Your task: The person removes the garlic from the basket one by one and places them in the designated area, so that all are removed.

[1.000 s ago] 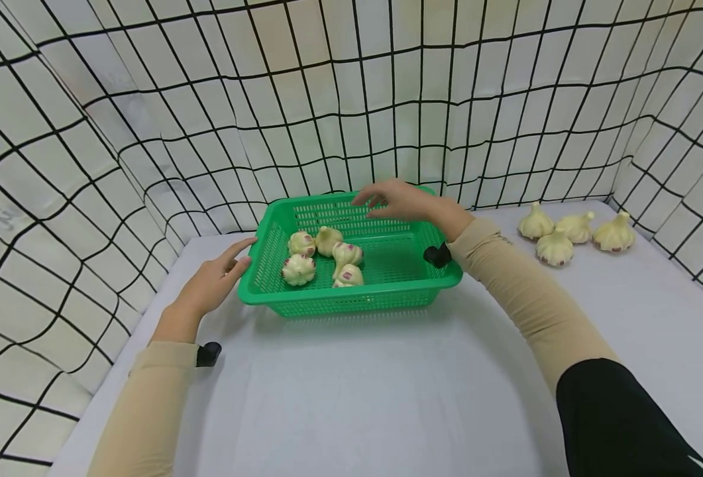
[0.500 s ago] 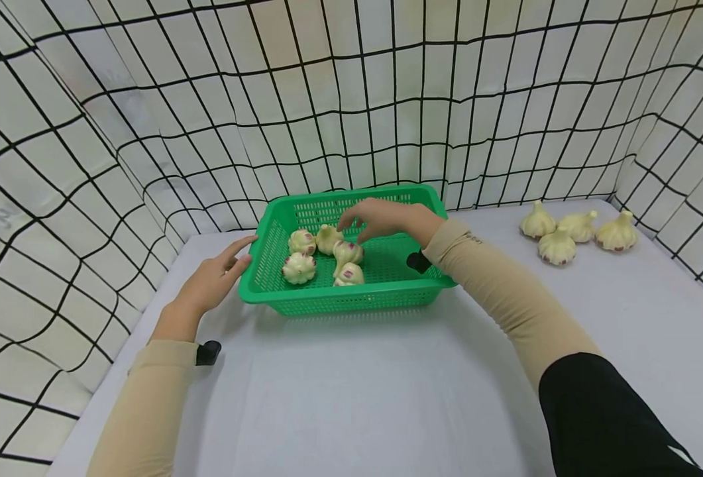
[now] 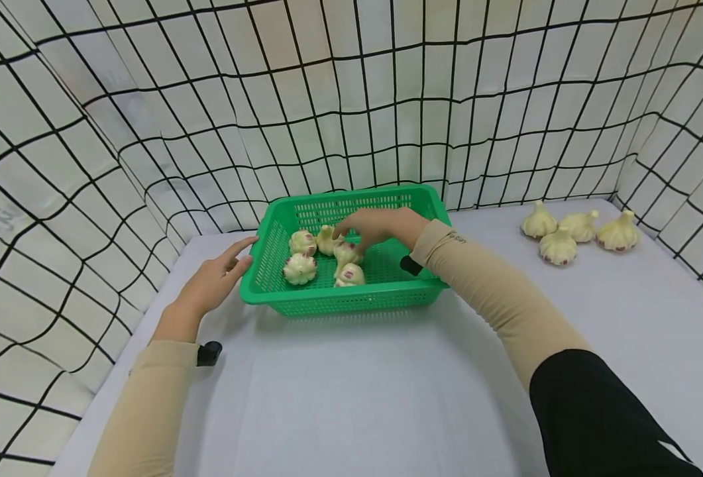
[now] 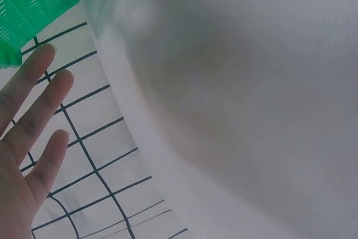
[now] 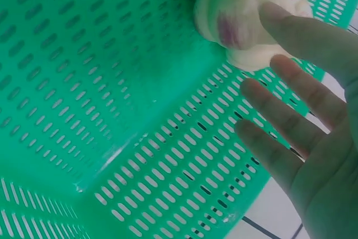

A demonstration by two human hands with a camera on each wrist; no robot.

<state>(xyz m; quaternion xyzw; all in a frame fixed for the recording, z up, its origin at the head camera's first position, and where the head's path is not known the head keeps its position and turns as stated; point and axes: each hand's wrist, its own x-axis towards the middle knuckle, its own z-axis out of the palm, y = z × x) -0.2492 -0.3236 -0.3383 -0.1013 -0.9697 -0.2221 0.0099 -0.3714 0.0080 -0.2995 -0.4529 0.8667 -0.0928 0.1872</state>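
Note:
A green slotted plastic basket (image 3: 351,291) stands on the white table, with several garlic bulbs, cream with purple marks, gathered in its left half. My left hand (image 3: 211,285) is beside the basket's left end, fingertips right at the rim. In the left wrist view its fingers (image 4: 33,121) are spread and hold nothing. My right hand (image 3: 378,226) reaches down into the basket over one garlic bulb (image 3: 346,254). In the right wrist view, the thumb overlaps a garlic bulb (image 5: 240,18) and the other fingers (image 5: 279,107) extend toward it, fairly straight.
Several more garlic bulbs (image 3: 558,246) lie in a group on the table's right side, near the back. Black netting (image 3: 387,99) hangs over white walls behind the basket and at both sides.
My right hand has moved left and down, from over the basket's back rim to the garlic bulbs inside. My left hand has stayed at the left rim.

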